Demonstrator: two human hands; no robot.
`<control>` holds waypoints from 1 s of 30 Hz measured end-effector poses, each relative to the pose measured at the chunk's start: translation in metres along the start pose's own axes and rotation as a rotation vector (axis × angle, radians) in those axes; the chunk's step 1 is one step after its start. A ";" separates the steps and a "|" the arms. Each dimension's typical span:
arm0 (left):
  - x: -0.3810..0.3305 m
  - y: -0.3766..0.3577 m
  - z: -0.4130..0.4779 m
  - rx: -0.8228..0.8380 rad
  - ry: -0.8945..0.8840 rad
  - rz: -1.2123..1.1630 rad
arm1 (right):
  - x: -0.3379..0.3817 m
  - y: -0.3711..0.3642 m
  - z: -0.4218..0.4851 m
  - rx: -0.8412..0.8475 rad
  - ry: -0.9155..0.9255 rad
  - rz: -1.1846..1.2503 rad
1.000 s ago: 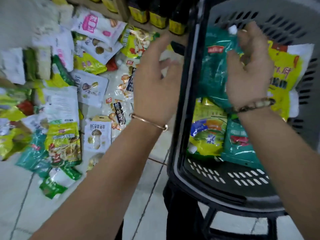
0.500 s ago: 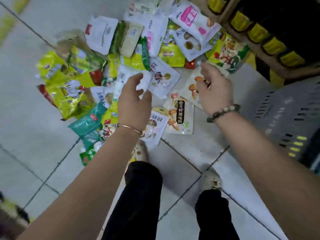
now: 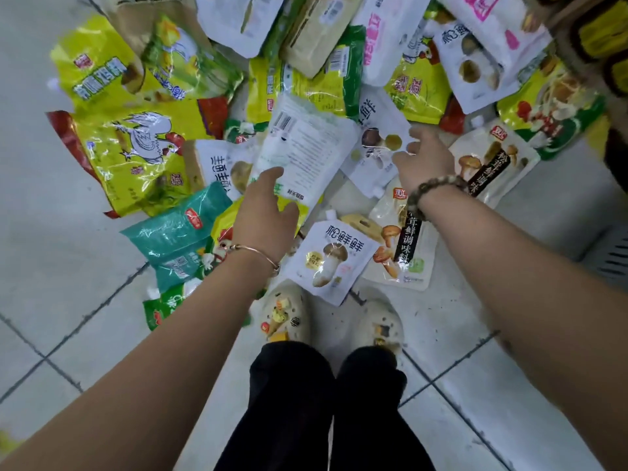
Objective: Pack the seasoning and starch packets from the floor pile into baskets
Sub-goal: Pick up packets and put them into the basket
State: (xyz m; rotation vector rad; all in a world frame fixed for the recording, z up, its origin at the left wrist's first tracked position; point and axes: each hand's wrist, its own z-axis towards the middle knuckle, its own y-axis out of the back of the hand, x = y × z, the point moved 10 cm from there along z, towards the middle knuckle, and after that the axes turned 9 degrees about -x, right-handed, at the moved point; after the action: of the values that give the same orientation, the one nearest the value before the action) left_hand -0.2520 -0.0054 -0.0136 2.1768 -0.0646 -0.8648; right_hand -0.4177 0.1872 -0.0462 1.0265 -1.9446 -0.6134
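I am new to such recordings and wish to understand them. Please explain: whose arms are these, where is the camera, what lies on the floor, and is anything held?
There is no machine here. A person wears a camera on the head, so the view looks down along both bare arms to the shoes and the tiled floor. A pile of packets lies there, yellow, green and white. The left hand reaches onto a white packet lying barcode side up. The right hand is at a mushroom pouch. Neither hand plainly grips anything. Part of a grey basket shows at the right edge.
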 end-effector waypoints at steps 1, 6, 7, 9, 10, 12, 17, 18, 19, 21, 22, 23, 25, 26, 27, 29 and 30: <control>0.003 -0.005 0.008 -0.010 -0.013 0.001 | 0.002 -0.010 0.009 0.007 0.022 -0.013; 0.012 -0.032 0.046 -0.056 -0.030 -0.038 | 0.009 -0.060 0.044 0.089 0.030 0.025; 0.013 -0.036 0.052 -0.066 -0.036 -0.055 | 0.007 -0.071 0.050 0.121 -0.018 0.087; 0.012 -0.044 0.063 -0.096 -0.051 -0.094 | 0.000 -0.087 0.062 0.137 -0.133 0.210; 0.013 -0.047 0.068 -0.109 -0.056 -0.109 | -0.003 -0.093 0.067 0.128 -0.181 0.254; 0.013 -0.056 0.077 -0.127 -0.074 -0.125 | -0.007 -0.099 0.080 0.071 -0.220 0.296; 0.007 -0.077 0.098 -0.214 -0.218 -0.033 | 0.003 -0.094 0.105 -0.093 -0.024 0.132; 0.004 -0.080 0.100 -0.240 -0.249 -0.021 | 0.008 -0.096 0.107 -0.080 0.004 0.151; 0.002 -0.083 0.101 -0.263 -0.280 -0.010 | 0.012 -0.102 0.106 -0.037 -0.009 0.192; 0.000 -0.089 0.101 -0.292 -0.332 0.017 | 0.017 -0.118 0.106 0.045 -0.060 0.246; 0.000 -0.092 0.100 -0.297 -0.345 0.023 | 0.019 -0.124 0.106 0.061 -0.068 0.233; 0.001 -0.094 0.100 -0.297 -0.353 0.016 | 0.021 -0.127 0.106 0.059 -0.067 0.231; 0.004 -0.094 0.099 -0.287 -0.362 -0.035 | 0.023 -0.132 0.106 0.039 -0.020 0.315; 0.006 -0.092 0.096 -0.281 -0.362 -0.074 | 0.025 -0.131 0.106 0.028 0.019 0.390; 0.006 -0.088 0.094 -0.286 -0.368 -0.119 | 0.028 -0.128 0.104 0.009 0.053 0.484; 0.009 -0.081 0.087 -0.309 -0.377 -0.191 | 0.028 -0.113 0.099 -0.052 0.094 0.711; 0.010 -0.077 0.084 -0.323 -0.375 -0.222 | 0.027 -0.104 0.098 -0.072 0.108 0.834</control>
State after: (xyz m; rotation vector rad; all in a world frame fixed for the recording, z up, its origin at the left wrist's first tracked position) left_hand -0.3119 -0.0095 -0.1111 1.7220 0.1265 -1.3066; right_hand -0.4644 0.1113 -0.1608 0.1371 -2.0059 -0.1429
